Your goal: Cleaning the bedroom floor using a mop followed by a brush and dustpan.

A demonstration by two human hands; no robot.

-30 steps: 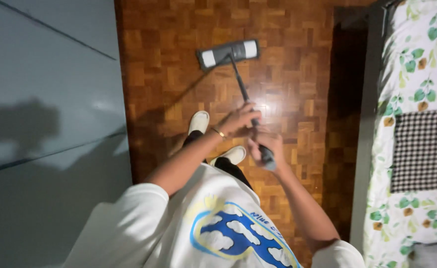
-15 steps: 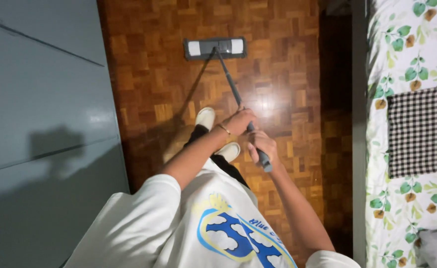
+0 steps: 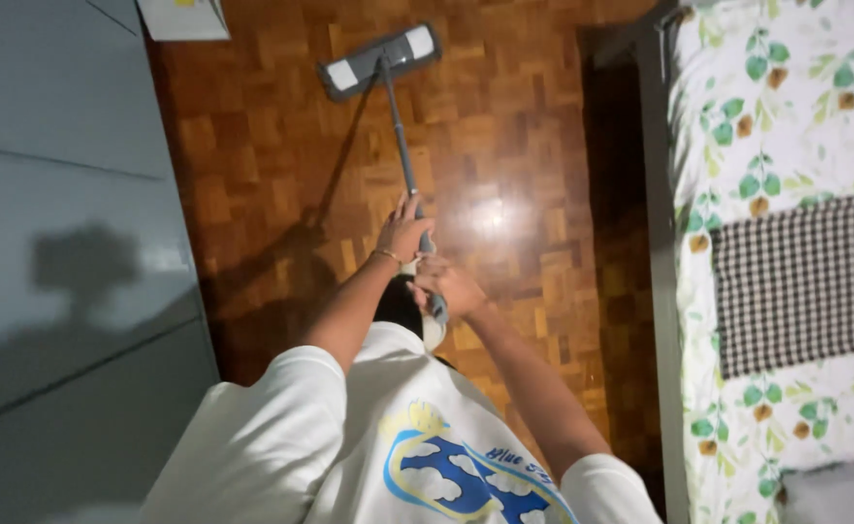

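Brown parquet wooden floor (image 3: 504, 116) runs between a grey panelled wall (image 3: 58, 243) and a bed with a leaf-print cover (image 3: 786, 126). On it rests a flat mop with a grey rectangular head and slim metal handle (image 3: 400, 136), head flat near the wall, handle slanting back to the person. Judged light, rigid, smooth along the shaft; best gripped high on the handle, hands staggered. Left hand (image 3: 402, 231) is clenched round the shaft, gold bracelet (image 3: 386, 255) at the wrist. Right hand (image 3: 446, 283) grasps the handle end, just behind.
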